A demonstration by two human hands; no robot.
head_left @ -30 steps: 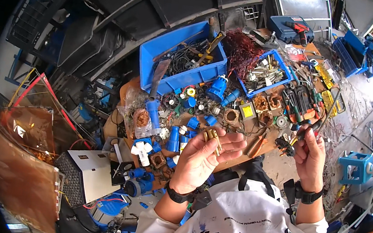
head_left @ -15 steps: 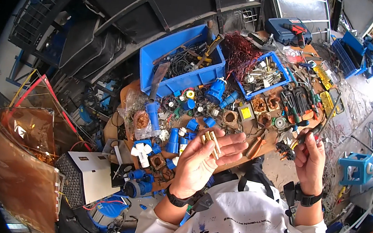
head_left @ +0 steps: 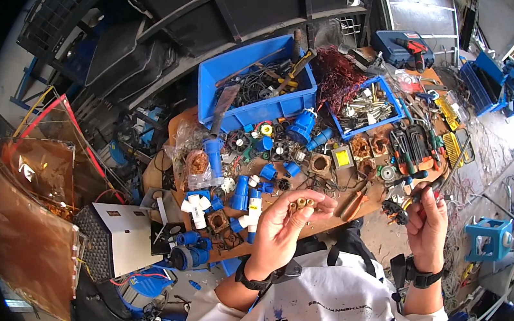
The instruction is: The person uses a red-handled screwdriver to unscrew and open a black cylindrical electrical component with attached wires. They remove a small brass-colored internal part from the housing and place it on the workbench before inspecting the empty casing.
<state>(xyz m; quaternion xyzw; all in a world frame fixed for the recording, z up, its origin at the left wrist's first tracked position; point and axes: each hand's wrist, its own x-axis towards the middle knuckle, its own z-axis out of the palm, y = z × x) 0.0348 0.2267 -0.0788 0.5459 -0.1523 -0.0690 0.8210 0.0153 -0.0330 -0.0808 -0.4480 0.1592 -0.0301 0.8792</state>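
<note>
My left hand point(head_left: 279, 238) is curled round several small brass tubes point(head_left: 303, 203), their hollow round ends showing between thumb and fingers. To its right, my right hand point(head_left: 427, 232) is closed with the thumb up. It grips a dark round part point(head_left: 395, 210) with black and yellow pieces on its left side. A slim dark tool, perhaps a screwdriver, shows above the right fingers; I cannot tell its kind. Both hands are raised over the near edge of the wooden table point(head_left: 332, 184). Closest to the left hand on the table are orange-handled pliers point(head_left: 352, 203).
A blue crate point(head_left: 257, 112) of cables and tools stands at the back, beside a shallow blue tray point(head_left: 372, 117) of metal pins. Blue plug housings point(head_left: 242, 192) crowd the table's left. Hand tools point(head_left: 416, 146) lie at its right. A blue stool point(head_left: 487, 239) stands farther right.
My left fingers have curled in and the hand has turned, so the brass tubes now point end-on instead of lying lengthwise across the palm. The right hand has barely moved.
</note>
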